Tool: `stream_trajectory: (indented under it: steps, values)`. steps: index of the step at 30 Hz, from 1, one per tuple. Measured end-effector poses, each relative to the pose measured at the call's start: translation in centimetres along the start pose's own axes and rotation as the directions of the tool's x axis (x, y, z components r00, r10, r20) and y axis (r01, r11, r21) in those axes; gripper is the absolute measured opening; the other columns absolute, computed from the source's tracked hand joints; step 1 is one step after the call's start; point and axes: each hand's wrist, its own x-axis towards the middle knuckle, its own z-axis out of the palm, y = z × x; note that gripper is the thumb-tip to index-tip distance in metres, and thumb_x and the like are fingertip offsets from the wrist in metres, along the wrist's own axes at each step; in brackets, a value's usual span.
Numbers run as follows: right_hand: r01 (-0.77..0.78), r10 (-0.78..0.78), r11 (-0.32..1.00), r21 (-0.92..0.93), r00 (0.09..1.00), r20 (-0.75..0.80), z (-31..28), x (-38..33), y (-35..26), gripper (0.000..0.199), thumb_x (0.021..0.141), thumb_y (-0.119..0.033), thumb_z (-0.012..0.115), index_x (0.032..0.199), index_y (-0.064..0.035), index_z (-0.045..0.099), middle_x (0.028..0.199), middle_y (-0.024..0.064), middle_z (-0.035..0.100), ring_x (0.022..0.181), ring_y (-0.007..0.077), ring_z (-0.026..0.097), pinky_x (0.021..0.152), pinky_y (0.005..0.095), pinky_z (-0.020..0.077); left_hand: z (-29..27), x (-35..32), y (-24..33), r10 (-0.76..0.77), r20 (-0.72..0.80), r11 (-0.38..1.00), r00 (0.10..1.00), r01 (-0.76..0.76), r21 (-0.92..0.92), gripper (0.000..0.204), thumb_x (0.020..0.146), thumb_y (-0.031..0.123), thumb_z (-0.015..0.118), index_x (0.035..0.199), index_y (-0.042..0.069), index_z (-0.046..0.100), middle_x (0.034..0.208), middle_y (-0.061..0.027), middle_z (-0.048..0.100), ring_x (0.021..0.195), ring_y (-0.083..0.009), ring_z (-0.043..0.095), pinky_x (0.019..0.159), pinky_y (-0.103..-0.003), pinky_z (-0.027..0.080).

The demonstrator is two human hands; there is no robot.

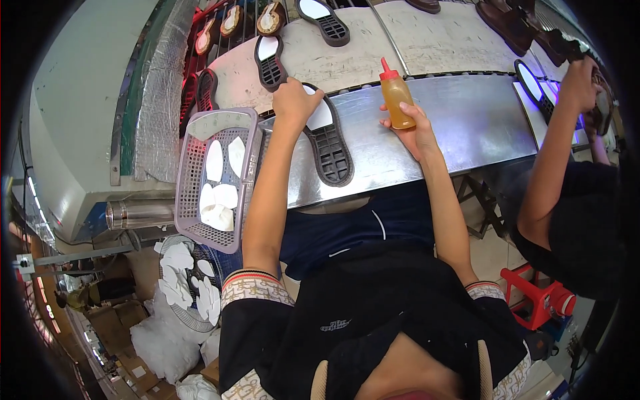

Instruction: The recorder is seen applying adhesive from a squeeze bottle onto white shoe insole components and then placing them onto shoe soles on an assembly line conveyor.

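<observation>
My left hand (293,101) presses on the heel end of a black shoe sole (330,150) with a white insole, which lies on the metal workbench (467,127). Upright on the bench stands an amber squeeze bottle (397,99) with a red nozzle cap, gripped from the right side by my right hand (415,130). The sole's treaded front part points toward me.
A lilac plastic basket (217,177) with white insole pieces sits at the bench's left end. Several soles (269,61) ride the conveyor (427,40) behind. A co-worker's arm (553,140) handles a sole at right. White pieces (190,283) lie below left; a red stool (543,297) stands at right.
</observation>
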Motion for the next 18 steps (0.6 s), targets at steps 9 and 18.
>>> stream_trajectory:
  steps: [9,18]
  values:
    - [0.015,-0.015,0.998,-0.061,1.000,0.010,0.8,0.4,-0.3,0.047,0.084,-0.027,0.058,0.119,0.0017,0.045,0.099,0.0160,0.056,0.074,0.0191,0.054,0.085,0.0381,0.0457,2.2,-2.9,-2.4,0.148,-0.207,0.988,0.967,-0.137,0.065,0.061,0.075,0.048,0.065,0.107,-0.003,0.055,0.111,-0.0187,0.052,0.103,-0.0362,0.051,0.079,-0.045,0.046]
    - [-0.009,0.013,0.997,-0.074,0.998,0.055,0.5,0.4,-0.1,0.051,0.082,-0.024,0.062,0.122,0.0024,0.044,0.104,0.0132,0.055,0.091,0.0192,0.057,0.078,0.0323,0.0482,2.2,-3.8,-4.4,0.236,-0.003,0.952,0.972,-0.231,-0.202,0.069,0.073,0.052,0.065,0.126,0.011,0.049,0.140,-0.0176,0.037,0.123,-0.0381,0.042,0.096,-0.053,0.035]
